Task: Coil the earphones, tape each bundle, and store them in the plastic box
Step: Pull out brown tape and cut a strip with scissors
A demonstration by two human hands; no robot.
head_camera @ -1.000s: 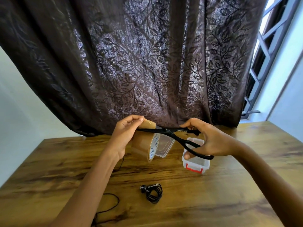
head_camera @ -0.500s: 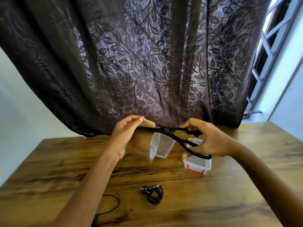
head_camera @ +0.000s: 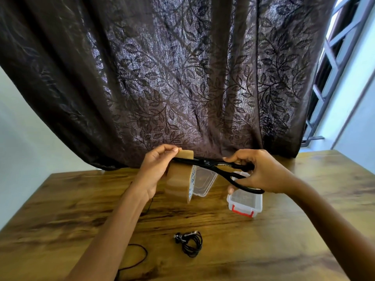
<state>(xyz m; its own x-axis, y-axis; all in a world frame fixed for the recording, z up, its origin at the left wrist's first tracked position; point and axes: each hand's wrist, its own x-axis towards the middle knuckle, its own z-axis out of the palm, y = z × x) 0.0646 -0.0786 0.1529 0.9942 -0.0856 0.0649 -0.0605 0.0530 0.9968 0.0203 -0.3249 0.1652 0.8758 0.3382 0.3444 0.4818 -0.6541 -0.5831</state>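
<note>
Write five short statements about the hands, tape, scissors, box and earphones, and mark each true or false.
1. The right hand holds the scissors. True.
2. The tape roll lies flat on the table. False: the left hand holds it up on edge, pinching its loose end.
3. The box is shut. False: it is open, and its lid lies apart, behind the tape roll.
4. Coiled earphones lie on the table. True.
5. The scissors' blades reach the tape roll's loose end. True.
</note>
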